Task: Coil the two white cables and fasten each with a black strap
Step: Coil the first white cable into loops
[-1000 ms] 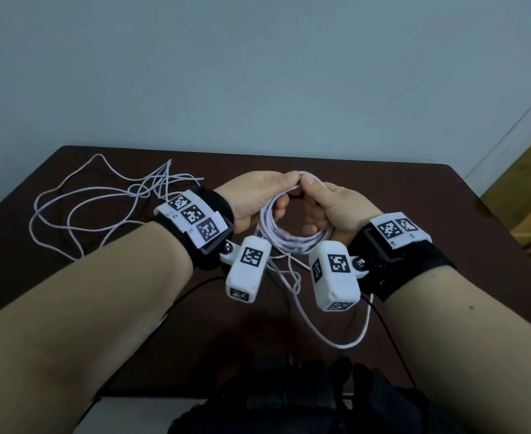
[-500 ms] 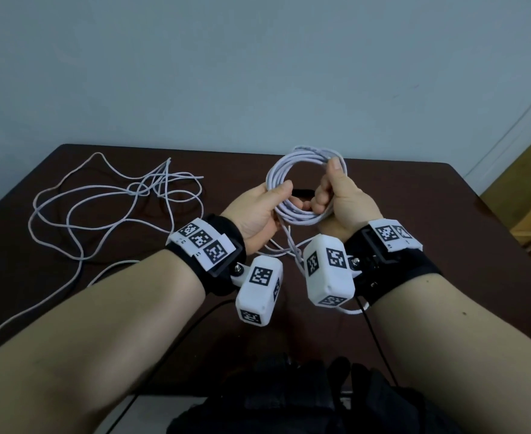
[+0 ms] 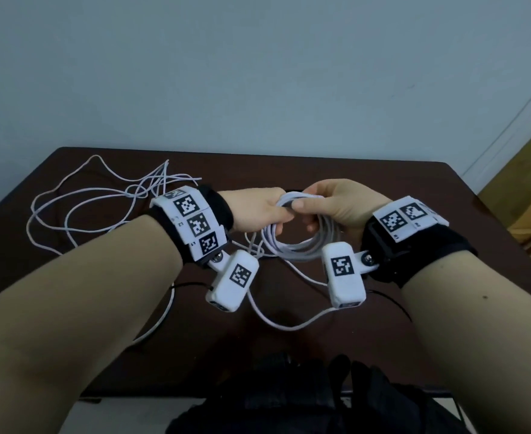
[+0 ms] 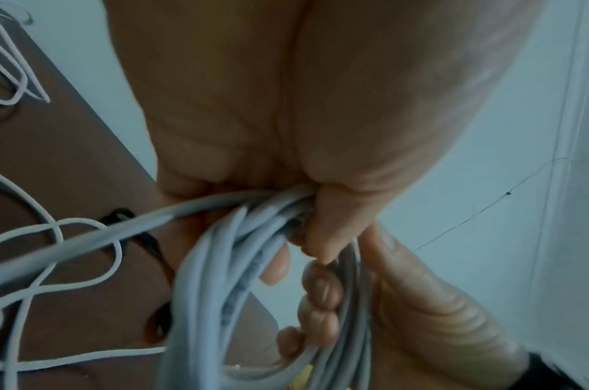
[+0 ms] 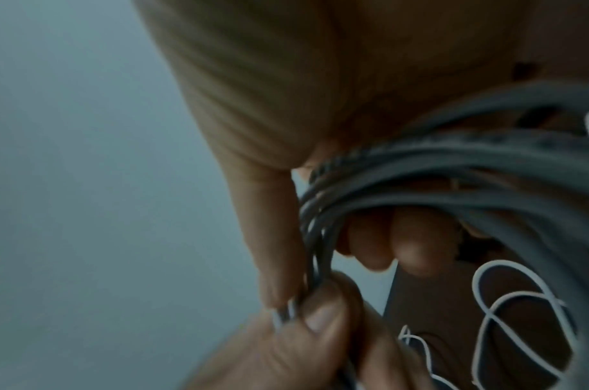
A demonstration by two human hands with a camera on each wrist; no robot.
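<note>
Strap could not be made out, coil (image 3: 298, 242) above the table (image 3: 383, 189), pinched at its top by left hand (image 3: 258, 211) and right hand (image 3: 336, 205), fingers curled round the strands

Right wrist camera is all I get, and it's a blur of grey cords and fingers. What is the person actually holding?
Observer: The head view shows one white cable wound into a round coil. The left hand and the right hand both grip it at the top.
Visitor: Is all of it wound up?
Observer: No. A loose tail hangs below the coil and curves over the dark table near the person.
Visitor: And the other cable?
Observer: It lies uncoiled in a tangle on the table, to the person's left, with neither hand on it.
</note>
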